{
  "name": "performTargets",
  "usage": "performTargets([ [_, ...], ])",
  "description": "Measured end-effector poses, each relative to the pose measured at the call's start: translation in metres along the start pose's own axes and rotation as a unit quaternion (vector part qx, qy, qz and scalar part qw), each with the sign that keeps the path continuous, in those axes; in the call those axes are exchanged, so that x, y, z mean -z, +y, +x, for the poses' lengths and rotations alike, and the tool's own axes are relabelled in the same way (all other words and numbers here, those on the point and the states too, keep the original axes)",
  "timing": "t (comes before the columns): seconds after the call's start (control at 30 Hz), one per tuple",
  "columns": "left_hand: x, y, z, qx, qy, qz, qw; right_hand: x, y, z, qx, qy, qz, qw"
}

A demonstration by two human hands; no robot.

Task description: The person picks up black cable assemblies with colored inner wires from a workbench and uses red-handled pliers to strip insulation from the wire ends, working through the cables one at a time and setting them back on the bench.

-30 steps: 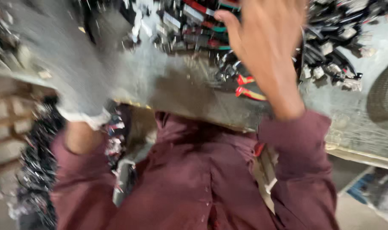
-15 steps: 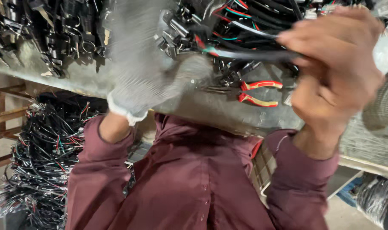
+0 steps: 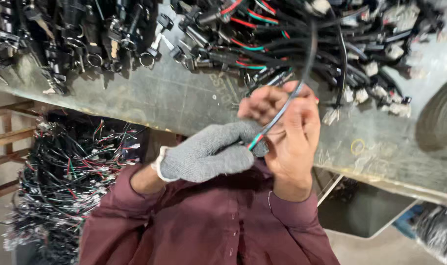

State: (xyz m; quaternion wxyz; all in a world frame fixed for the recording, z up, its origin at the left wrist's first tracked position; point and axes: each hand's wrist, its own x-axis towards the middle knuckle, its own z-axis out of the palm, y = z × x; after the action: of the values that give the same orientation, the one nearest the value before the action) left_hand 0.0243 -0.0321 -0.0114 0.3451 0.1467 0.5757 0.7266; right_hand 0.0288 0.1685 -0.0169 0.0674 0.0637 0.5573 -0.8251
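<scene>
Over table (image 3: 174, 98) edge: cable (image 3: 282, 110), black, coloured wires at its end | right hand (image 3: 287, 127) bare, closed on cable | left hand (image 3: 208, 152) gloved, pinching cable end | wire heaps (image 3: 262, 39) on table behind.

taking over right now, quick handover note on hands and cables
Left hand, in a grey glove: pinches the end of the black cable, where red and green wires show.
Right hand, bare: closed round the same cable just above.
The cable arcs up into the pile of cables on the grey bench.
Done: one cable in hand. Left: the rest of the pile.
</scene>
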Motion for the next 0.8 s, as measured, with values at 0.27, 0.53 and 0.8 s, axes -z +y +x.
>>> performTargets([
  [0.27, -0.014, -0.054, 0.017, -0.029, 0.021, -0.208, 0.978, -0.05, -0.05, -0.027, 0.163, -0.243, -0.17, 0.941],
  [0.53, 0.007, -0.026, -0.022, -0.203, 0.166, -0.358, 0.896, -0.043, -0.04, -0.018, 0.233, -0.182, -0.627, 0.721],
  [0.8, -0.016, -0.018, -0.016, -0.186, 0.159, -0.264, 0.933, 0.004, -0.031, -0.013, 0.273, -0.012, -0.458, 0.846],
])
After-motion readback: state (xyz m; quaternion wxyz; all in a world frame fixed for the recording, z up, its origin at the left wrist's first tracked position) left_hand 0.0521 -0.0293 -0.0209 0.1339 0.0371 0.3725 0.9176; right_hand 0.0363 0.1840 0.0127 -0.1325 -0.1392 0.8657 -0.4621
